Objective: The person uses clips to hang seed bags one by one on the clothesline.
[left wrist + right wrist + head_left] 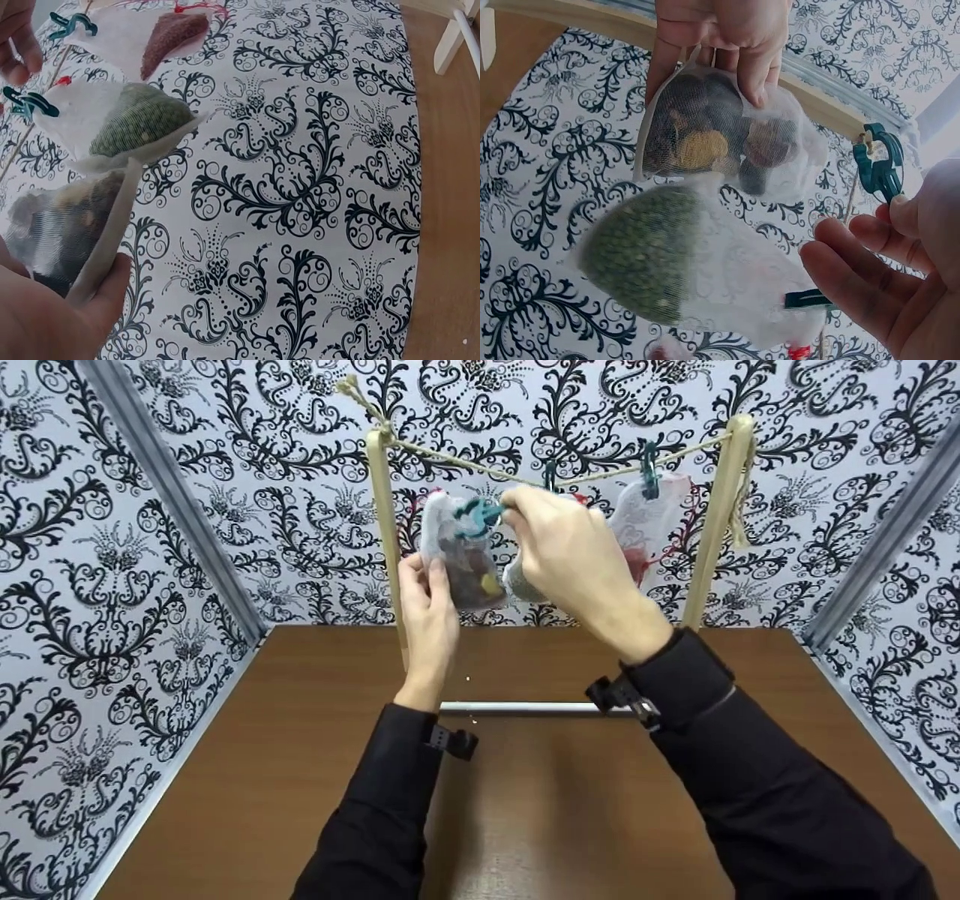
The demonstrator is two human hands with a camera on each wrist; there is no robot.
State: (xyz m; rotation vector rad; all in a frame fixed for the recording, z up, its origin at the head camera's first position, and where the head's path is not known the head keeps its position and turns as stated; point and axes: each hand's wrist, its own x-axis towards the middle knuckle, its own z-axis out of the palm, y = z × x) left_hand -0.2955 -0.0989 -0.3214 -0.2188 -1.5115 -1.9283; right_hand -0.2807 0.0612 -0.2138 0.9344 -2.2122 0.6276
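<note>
My left hand [431, 622] grips a white mesh bag [697, 135] by its side and lower part; dark chunks and a yellowish piece show through the mesh. Between the thumb and fingertips of my right hand [577, 562] is a green clothespin [891, 180], pinched by its handle end. In the head view the clothespin overlaps the bag's upper part; whether they touch I cannot tell. Beside that bag hangs a mesh bag of green grains [645, 251], held at its top by another green clothespin [30, 103]. Farther right hangs a bag with reddish contents [176, 34].
A rope [457, 461] runs between a left wooden post [379, 495] and a right wooden post [720, 510]. A white rod [525, 707] crosses low above the brown table [300, 780]. Patterned walls [112, 585] enclose the back and sides.
</note>
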